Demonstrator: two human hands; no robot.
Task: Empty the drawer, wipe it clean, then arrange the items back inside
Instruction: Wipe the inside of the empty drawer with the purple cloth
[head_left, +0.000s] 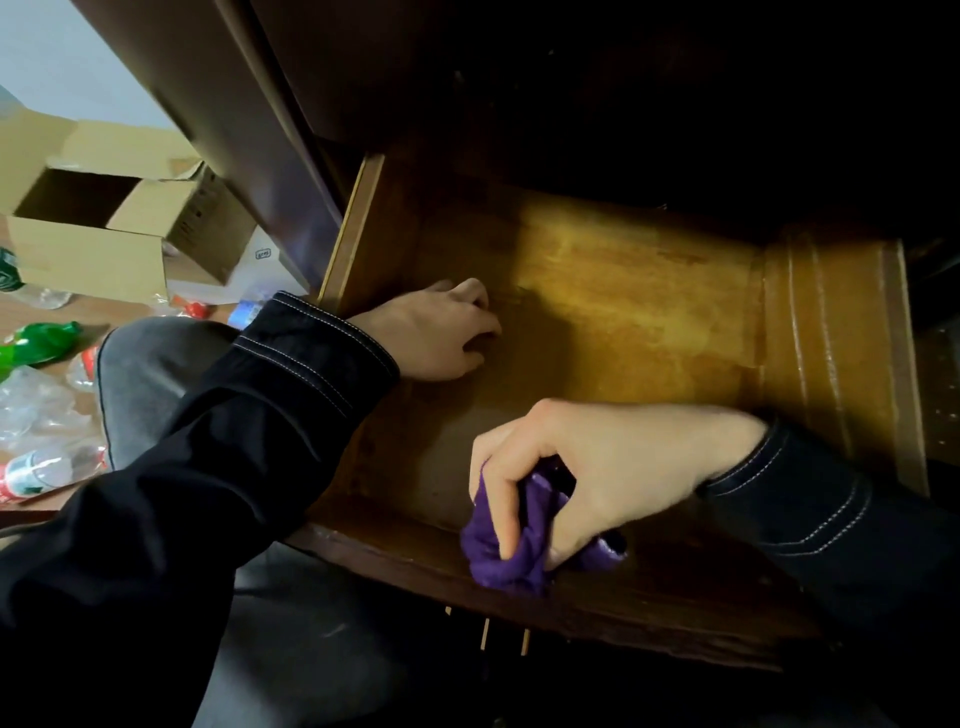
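Lots of plastic bottles (39, 345) lie on the floor at the far left, beside an open cardboard box (93, 228). If those are the things from the drawer, they are close to the person's knee (156, 374) and could be kicked or rolled away.

Next comes the left hand (436, 332). It rests on the left side of the drawer (649, 301), fingers curled down loosely on the wood. It is holding nothing that I can see. If it leans hard there, the pulled-out drawer might tip or slide.

The drawer floor looks bare, with streaky patches. The back part sits in deep shadow under the table (623, 78), so dirt there could be missed.

The right hand (597, 467) is at the front edge, fingers closed tight around a bunched purple cloth (498, 561). The cloth is in a small ball, so it may only clean a thin strip and skip the corners. It also hangs over the front edge, where it could snag.
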